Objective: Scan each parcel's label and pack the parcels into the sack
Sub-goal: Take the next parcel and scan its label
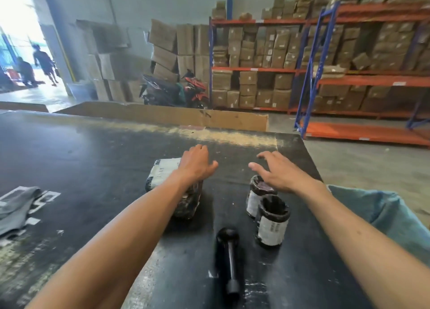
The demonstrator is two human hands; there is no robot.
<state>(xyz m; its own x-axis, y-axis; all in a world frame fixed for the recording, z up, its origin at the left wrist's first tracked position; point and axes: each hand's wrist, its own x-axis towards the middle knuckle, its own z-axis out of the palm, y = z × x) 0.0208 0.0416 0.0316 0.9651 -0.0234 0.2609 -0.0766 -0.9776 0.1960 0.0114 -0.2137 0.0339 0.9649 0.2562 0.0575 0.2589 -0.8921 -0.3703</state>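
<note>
Warehouse table (pixel 93 145), black-topped. Both hands hover empty, fingers spread: left hand (pixel 195 163) over wrapped parcel (pixel 162 176), right hand (pixel 277 171) over two cylindrical parcels (pixel 265 211). Scanner (pixel 229 257) lies lower centre; sack (pixel 384 213) lower right. Judged between parcels; next requires grasping one.

One head-worn wide-angle view, forward and down.
It looks close over the bench (pixel 93 159), with the shelving (pixel 325 76) far behind at the frame's top.
</note>
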